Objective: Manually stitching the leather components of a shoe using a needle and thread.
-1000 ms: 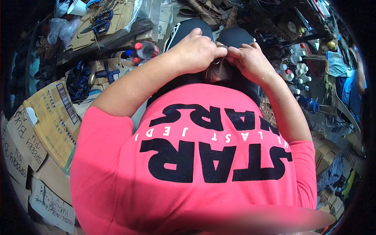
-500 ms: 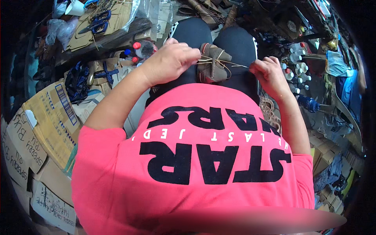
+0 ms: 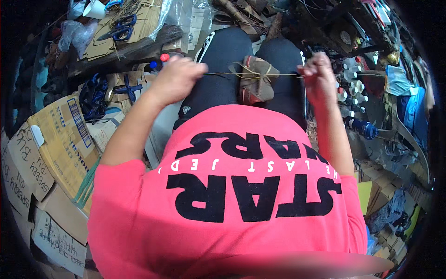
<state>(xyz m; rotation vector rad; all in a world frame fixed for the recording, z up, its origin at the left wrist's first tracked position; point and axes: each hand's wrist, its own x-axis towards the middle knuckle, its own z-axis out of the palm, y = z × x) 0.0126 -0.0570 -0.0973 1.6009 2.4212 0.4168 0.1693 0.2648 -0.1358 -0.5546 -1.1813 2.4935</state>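
A small brown shoe (image 3: 257, 87) rests between my thighs, close to the front of my shirt. A thin tan lace (image 3: 219, 73) runs across it and stands stretched nearly straight to both sides. My left hand (image 3: 179, 78), slightly blurred, has its fingers closed on one end of the lace. Over my right thigh, my right hand (image 3: 319, 73) pinches the other end; its fingertips are smeared by motion. Some loops of lace show on top of the shoe, but how they cross is too small to tell.
At the upper left, blue-handled scissors (image 3: 121, 29) lie on cardboard beside a white cup (image 3: 94, 9). A dark wooden beam (image 3: 144, 45) runs below them. Cardboard boxes (image 3: 62, 144) crowd my left. Several bottles (image 3: 349, 88) stand to my right, near a blue cloth (image 3: 413, 104).
My hands have moved apart, the left one outward to the left, drawing the lace straight. The shoe has turned and tilted between my thighs.
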